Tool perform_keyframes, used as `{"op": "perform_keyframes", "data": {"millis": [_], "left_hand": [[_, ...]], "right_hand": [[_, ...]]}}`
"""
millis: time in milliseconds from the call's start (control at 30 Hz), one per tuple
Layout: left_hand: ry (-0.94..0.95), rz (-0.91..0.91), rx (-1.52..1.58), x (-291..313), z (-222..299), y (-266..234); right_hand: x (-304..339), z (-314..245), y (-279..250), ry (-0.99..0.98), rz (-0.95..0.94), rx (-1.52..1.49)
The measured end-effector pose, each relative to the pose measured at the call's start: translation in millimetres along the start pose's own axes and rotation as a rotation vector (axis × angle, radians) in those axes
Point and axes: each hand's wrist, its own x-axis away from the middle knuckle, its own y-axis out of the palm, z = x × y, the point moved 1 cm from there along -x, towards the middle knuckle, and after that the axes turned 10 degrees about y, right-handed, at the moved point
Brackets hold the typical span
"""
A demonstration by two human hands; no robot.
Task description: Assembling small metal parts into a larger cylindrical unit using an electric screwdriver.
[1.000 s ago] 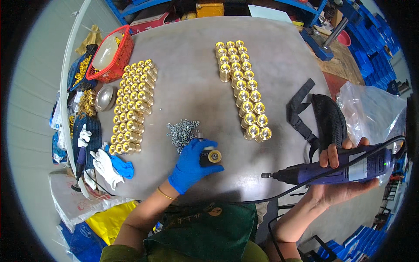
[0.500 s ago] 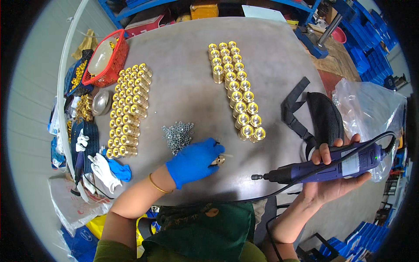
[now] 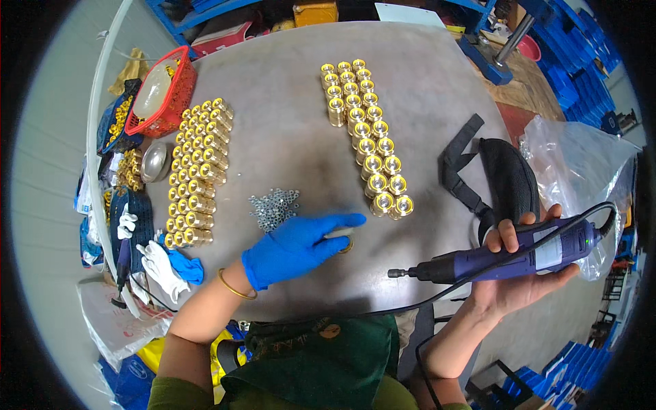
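Note:
My left hand (image 3: 294, 249), in a blue glove, is over the near middle of the table. Its forefinger stretches out while the thumb and the other fingers close on a small brass fitting (image 3: 347, 246), mostly hidden by the glove. Bare, my right hand (image 3: 509, 273) grips a purple electric screwdriver (image 3: 488, 263) lying across the palm; its black bit end points left toward the fitting. Just beyond my left hand lies a pile of small silvery nuts (image 3: 273, 208). Farther right stand rows of upright brass fittings (image 3: 367, 147), and a second block of brass fittings (image 3: 198, 171) stands at the left.
A red basket (image 3: 183, 96) and a metal bowl (image 3: 156, 161) sit at the left edge, with white gloves (image 3: 162, 272) nearer me. On the right are a black strapped pouch (image 3: 509, 178) and a clear plastic bag (image 3: 581, 164). The screwdriver's black cord (image 3: 437, 295) crosses the table's near edge.
My left forefinger has straightened out to the right, and the fitting shows less under the glove. My right hand keeps its grip on the screwdriver. The whole view has shifted slightly.

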Motion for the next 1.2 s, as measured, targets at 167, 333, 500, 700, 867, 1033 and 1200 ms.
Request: {"op": "perform_keyframes", "data": {"millis": [167, 333, 500, 700, 867, 1033, 1200], "left_hand": [[-0.005, -0.257, -0.507, -5.1, 4.9, 2.3], [-0.104, -0.499, -0.833, -20.3, 27.8, 8.8], [0.191, -0.499, -0.738, -20.0, 4.0, 4.6], [-0.625, 0.219, 0.751, 33.4, -19.7, 13.1], [0.132, 0.127, -0.07, 48.5, -9.8, 32.0], [0.043, 0.217, 0.171, 47.9, -3.5, 33.2], [-0.149, 0.242, 0.352, 45.1, 6.0, 32.9]], "right_hand": [[-0.3, 0.5, 4.5, 0.036, -0.055, -0.008], [1.7, 0.8, 4.3, 0.026, -0.036, -0.023], [2.8, -0.4, 7.4, 0.007, -0.026, -0.058], [3.4, -0.2, 8.0, -0.155, 0.065, -0.22], [-1.6, 6.9, 15.5, -0.101, 0.035, -0.241], [-0.4, 8.8, 18.6, -0.069, 0.016, -0.236], [2.7, 10.8, 21.8, -0.054, 0.08, -0.211]]}}
